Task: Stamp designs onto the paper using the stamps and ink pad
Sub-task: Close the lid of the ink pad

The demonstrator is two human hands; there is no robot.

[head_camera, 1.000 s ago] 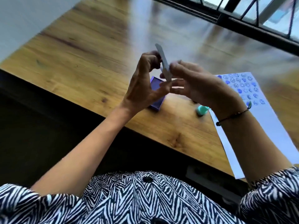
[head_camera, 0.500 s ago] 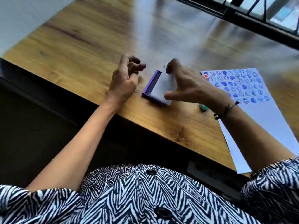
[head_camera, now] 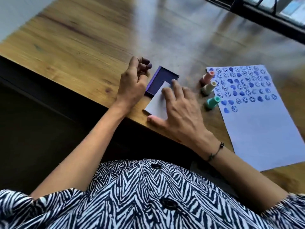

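Note:
A purple ink pad lies open on the wooden table, near its front edge. Its white lid lies partly over the pad's near half. My right hand rests flat on the lid, fingers spread on top and thumb at its near corner. To the left of the pad is my left hand, fingers loosely curled and holding nothing. The pink stamp, cream stamp and teal stamp stand in a row right of the pad. The white paper bears several blue smiley and heart prints.
The table's front edge runs diagonally just below my hands. A dark window frame crosses the far right. Bare wood stretches to the left and behind the pad.
Both hands held the lid up above the pad a second ago. The right hand has since brought it down over the pad, and the left hand has let go and moved aside.

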